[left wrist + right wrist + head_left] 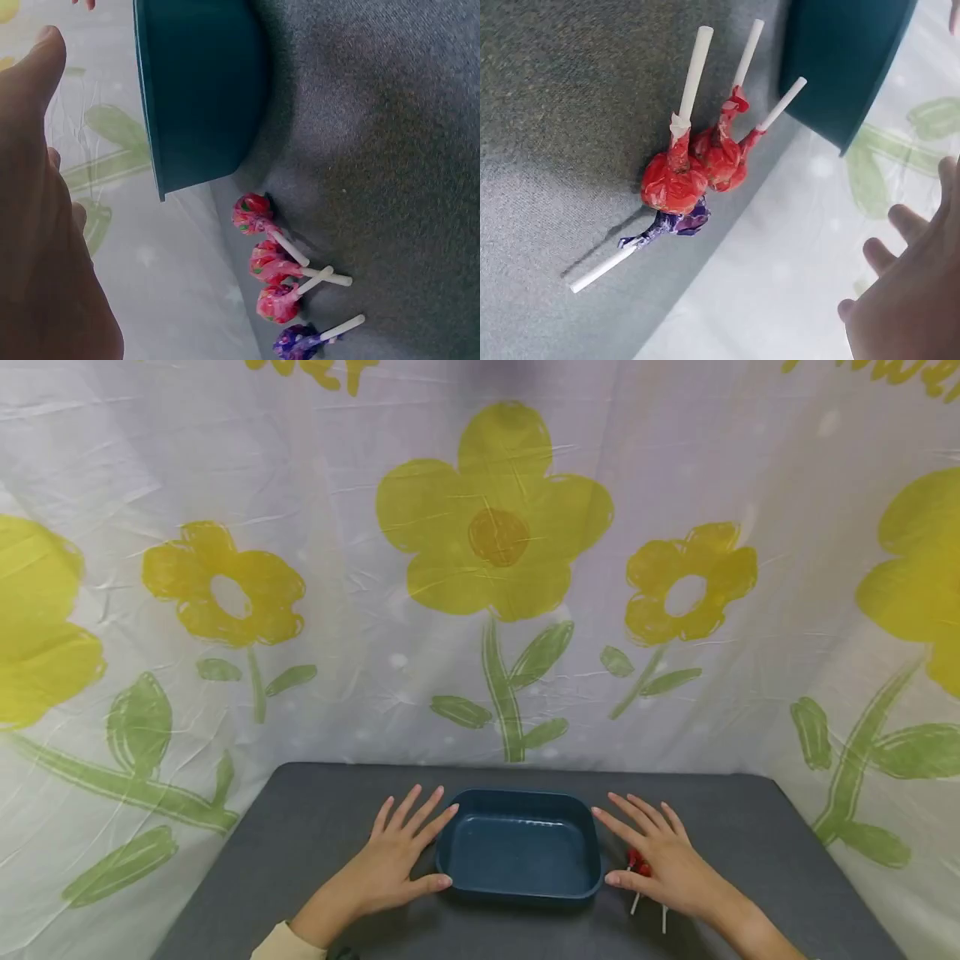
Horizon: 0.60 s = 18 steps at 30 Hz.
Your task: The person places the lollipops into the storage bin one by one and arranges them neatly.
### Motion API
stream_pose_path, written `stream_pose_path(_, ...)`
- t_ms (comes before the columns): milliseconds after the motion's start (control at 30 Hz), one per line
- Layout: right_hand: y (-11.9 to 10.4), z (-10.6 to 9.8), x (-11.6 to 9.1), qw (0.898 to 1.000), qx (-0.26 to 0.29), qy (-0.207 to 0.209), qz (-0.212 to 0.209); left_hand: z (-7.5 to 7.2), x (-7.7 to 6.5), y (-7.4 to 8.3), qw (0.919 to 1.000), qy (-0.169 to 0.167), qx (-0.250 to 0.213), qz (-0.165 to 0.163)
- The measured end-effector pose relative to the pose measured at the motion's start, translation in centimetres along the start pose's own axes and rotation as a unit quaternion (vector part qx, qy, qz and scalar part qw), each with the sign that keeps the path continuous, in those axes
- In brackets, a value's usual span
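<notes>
A dark blue, rounded rectangular dish point(517, 858) sits between the two hands, with nothing visible inside. My left hand point(393, 864) is spread at its left side, fingers straight, holding nothing. Mirroring it on the right, my right hand point(667, 864) also has its fingers extended and grips nothing. Whether fingertips touch the rim, I cannot tell. In the left wrist view, three pinkish red lollipops point(276, 261) and a purple lollipop point(296, 342) lie beside the dish. Three red lollipops point(673, 184) and a purple lollipop point(688, 219) cluster in the right wrist view, partly hidden by the hand in the head view.
The dish and lollipops rest on a dark grey table point(345, 789). Behind it hangs a pale cloth point(360, 693) printed with yellow flowers and green leaves. A small dark thing point(347, 953), too cut off to identify, shows at the bottom edge near the left sleeve.
</notes>
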State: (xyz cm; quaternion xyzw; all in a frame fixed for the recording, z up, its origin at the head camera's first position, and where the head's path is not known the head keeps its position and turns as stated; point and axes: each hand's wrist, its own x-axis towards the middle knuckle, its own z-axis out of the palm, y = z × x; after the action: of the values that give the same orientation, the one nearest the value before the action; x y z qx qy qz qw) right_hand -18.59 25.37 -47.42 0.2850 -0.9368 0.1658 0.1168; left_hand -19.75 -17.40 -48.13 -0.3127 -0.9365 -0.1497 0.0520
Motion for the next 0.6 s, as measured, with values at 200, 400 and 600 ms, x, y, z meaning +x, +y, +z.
stream_pose_path(200, 0.6, -0.1, 0.3, 0.999, 0.040, 0.022, 0.028, 0.2, -0.1, -0.4, 0.9992, -0.002, -0.034, -0.021)
stream_pose_path(400, 2.0, 0.3, 0.1, 0.992, 0.079, 0.041, 0.094, 0.8, 0.1, -0.8, 0.9981, 0.004, -0.053, -0.032)
stream_pose_path(600, 3.5, 0.9, -0.3, 0.978, 0.131, 0.026, 0.161, 1.9, 0.2, -1.2, 0.9946, -0.016, -0.090, -0.050)
